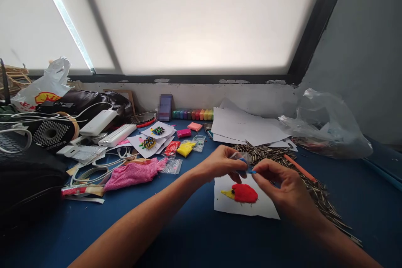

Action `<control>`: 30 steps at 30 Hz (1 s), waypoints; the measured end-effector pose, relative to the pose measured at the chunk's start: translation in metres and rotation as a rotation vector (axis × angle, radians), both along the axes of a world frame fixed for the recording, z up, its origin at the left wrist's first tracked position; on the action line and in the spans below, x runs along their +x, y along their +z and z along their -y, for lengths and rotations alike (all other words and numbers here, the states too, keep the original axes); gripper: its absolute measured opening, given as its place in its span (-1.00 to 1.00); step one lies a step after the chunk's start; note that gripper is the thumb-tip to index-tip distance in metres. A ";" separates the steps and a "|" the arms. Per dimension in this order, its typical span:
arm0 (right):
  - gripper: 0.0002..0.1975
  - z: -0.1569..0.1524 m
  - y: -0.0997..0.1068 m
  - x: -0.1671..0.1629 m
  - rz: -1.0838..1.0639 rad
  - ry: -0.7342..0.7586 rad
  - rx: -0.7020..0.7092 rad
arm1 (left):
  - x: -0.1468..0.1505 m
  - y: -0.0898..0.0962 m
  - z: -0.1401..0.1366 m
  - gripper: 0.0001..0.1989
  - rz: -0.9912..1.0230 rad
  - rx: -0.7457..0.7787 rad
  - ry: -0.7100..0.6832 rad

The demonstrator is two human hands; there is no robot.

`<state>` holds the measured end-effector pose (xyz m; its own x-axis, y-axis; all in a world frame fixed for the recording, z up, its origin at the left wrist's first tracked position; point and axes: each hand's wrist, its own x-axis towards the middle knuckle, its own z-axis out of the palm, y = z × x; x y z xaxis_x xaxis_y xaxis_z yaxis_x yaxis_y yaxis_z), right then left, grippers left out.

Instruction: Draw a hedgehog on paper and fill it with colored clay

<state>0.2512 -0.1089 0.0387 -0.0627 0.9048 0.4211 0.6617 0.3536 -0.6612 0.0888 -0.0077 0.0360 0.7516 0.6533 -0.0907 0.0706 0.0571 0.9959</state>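
My left hand [220,162] is closed on a small clear packet of blue modelling clay [241,160], held above the work paper. With thumb and forefinger, my right hand [285,184] pinches a tiny bit of blue clay [253,172] at the packet's edge. Below both hands lies a white sheet [226,212]. On it sits a flat clay animal [246,193] with a red body, a yellow pointed snout, a dark eye and thin drawn legs. Striped sunflower seeds [326,201] are heaped beside and behind my right hand, with an orange stick [300,167] among them.
Clay packets in yellow [186,148], red [172,149] and pink lie left of centre, near finished seed-and-clay cards [147,144]. A pink cloth [132,176], cables and power banks [99,122] crowd the left. Paper sheets [245,125] and a plastic bag [329,130] stand behind.
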 end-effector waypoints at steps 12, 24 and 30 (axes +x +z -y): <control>-0.79 -0.003 0.005 0.001 -0.577 0.059 -0.317 | -0.029 -0.019 -0.046 -0.86 -0.063 0.272 0.374; -0.72 -0.005 -0.001 0.004 -0.523 -0.037 -0.316 | -0.023 -0.010 -0.035 -0.69 -0.189 0.551 0.484; -0.75 -0.008 -0.007 0.005 -0.543 -0.027 -0.191 | -0.008 0.014 0.000 -0.56 0.013 0.107 -0.267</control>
<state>0.2557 -0.1009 0.0318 0.1413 0.9662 0.2154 0.2167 0.1822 -0.9591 0.0812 -0.0075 0.0501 0.8991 0.4372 -0.0211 0.0560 -0.0670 0.9962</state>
